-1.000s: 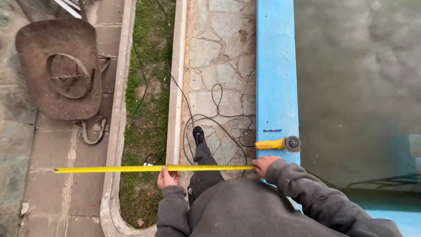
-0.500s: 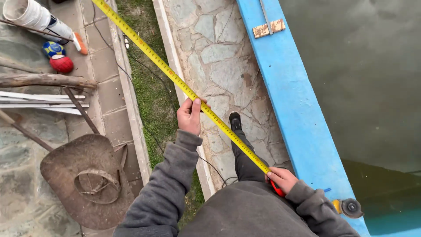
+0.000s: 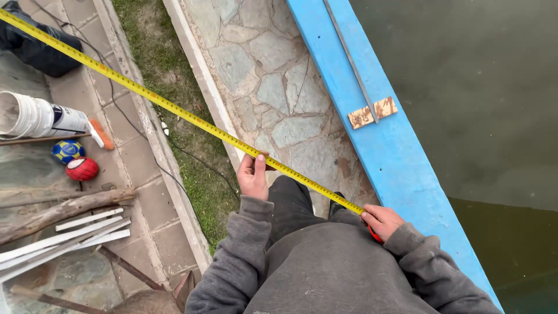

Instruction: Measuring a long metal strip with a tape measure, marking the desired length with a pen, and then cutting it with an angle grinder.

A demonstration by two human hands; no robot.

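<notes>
Tape measure (image 3: 174,109) runs diagonal across frame, yellow blade pulled out from upper left corner down to lower right, crossing paving, grass strip (image 3: 168,87) and stone path (image 3: 273,99). Left hand (image 3: 253,176) pinches the blade mid-span, thumb and fingers closed on its edge, just above the person's dark trouser leg (image 3: 290,200). Right hand (image 3: 381,222) is wrapped shut around the red tape case at the blade's near end, beside the blue pool edge (image 3: 372,134). Both arms in grey sweatshirt sleeves.

Surroundings:
- Blue edge runs top centre to bottom right; murky green water (image 3: 476,116) beyond it.
- Thin grey metal strip (image 3: 349,55) lies along the blue edge, its lower end over a small rusty plate (image 3: 365,116).
- Black cable (image 3: 139,136) snakes across paving and grass, passing under the blade.
- Left side: white bucket (image 3: 35,116) on its side, orange brush (image 3: 102,134) touching its end, blue-yellow ball (image 3: 67,150) and red ball (image 3: 82,168) just beside each other below it.
- Rough log (image 3: 64,209) and 4 or so pale slats (image 3: 70,232) near bottom left.
- Black bag (image 3: 40,49) at top left, near the blade's far run.

Nothing sits on the blade itself; it hangs free between the 2 hands and beyond.
</notes>
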